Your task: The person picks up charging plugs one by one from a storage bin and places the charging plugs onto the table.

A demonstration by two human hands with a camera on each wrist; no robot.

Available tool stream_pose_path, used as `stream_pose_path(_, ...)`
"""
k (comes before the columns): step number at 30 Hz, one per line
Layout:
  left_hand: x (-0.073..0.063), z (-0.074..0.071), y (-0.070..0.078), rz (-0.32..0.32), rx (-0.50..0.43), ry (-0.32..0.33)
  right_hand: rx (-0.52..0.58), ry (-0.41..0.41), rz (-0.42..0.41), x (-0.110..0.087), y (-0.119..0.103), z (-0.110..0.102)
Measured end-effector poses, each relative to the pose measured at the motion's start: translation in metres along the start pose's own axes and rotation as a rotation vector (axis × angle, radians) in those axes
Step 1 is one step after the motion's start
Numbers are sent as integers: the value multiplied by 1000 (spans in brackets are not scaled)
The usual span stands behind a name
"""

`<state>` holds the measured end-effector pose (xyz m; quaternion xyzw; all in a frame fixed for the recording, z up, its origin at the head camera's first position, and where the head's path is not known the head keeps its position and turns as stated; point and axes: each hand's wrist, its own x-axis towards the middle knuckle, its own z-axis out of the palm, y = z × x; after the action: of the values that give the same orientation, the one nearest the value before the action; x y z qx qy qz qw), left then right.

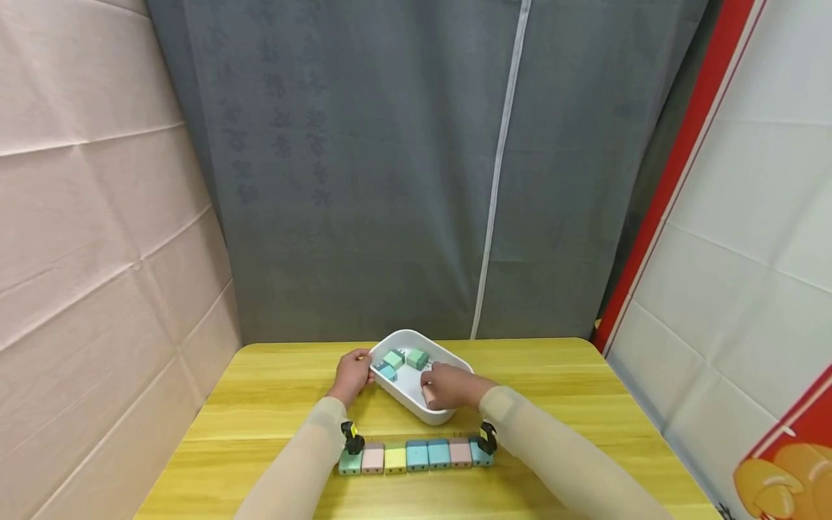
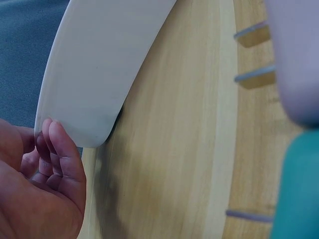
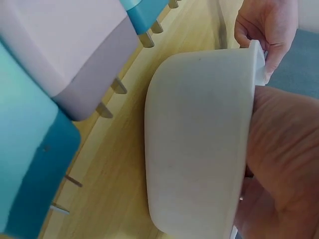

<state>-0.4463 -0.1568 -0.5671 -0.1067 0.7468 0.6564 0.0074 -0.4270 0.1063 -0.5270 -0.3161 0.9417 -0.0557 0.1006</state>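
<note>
The left hand (image 1: 353, 372) pinches the rim of the white tub (image 1: 409, 379) at its left end — thumb and fingers nearly together, the wall between them. The right hand (image 1: 450, 385) reaches inside, its grip curled round a pale pink block (image 1: 427, 394), mostly hidden. Two green blocks (image 1: 417, 358) and a blue block (image 1: 388, 372) lie beside it — and a pronged row (image 1: 417, 455) of seven lines the table (image 1: 260, 433) nearer the person.

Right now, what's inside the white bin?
Two green plugs, a blue plug, and the right hand holding what looks like a pink plug. Anything beneath that hand is covered.
</note>
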Motion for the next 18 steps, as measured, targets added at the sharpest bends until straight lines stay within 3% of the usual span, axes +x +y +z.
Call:
stream_pose_path(10,0,0,-1,-1,6,-7,45,134,26,-6,6,2)
stream_pose_path(18,0,1,-1,0,-1,-4,180,229,5,-23,6,-8)
